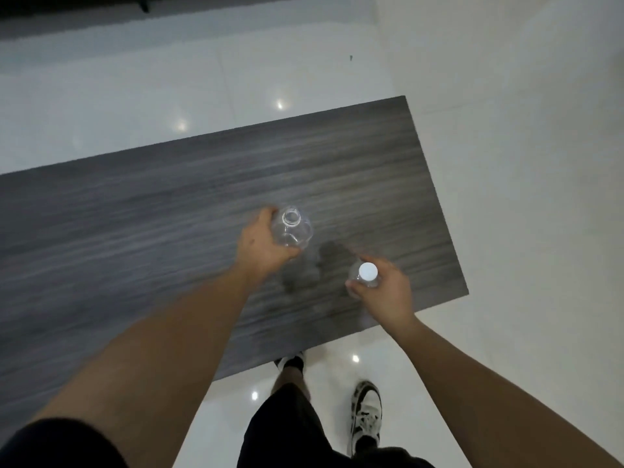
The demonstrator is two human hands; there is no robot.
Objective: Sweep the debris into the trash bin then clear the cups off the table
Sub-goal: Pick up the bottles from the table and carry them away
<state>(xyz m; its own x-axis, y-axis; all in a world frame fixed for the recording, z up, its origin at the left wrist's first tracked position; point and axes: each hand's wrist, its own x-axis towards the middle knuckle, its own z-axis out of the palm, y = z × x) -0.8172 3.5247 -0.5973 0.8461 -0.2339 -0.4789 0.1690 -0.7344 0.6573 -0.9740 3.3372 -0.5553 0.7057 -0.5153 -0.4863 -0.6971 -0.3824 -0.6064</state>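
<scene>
My left hand [261, 244] grips a clear plastic bottle with no cap [293, 228], seen from above over the dark grey wood-grain table [135, 214]. My right hand [385, 292] holds a second clear bottle with a white cap [367, 272] near the table's right front corner. Both bottles are upright. I cannot tell whether they touch the tabletop. No trash bin or debris is in view.
The table's right edge [439, 204] and near edge [337, 339] border a glossy white tiled floor [506, 130]. My legs and shoes [366, 413] stand just in front of the table. A dark strip [67, 15] runs along the far wall.
</scene>
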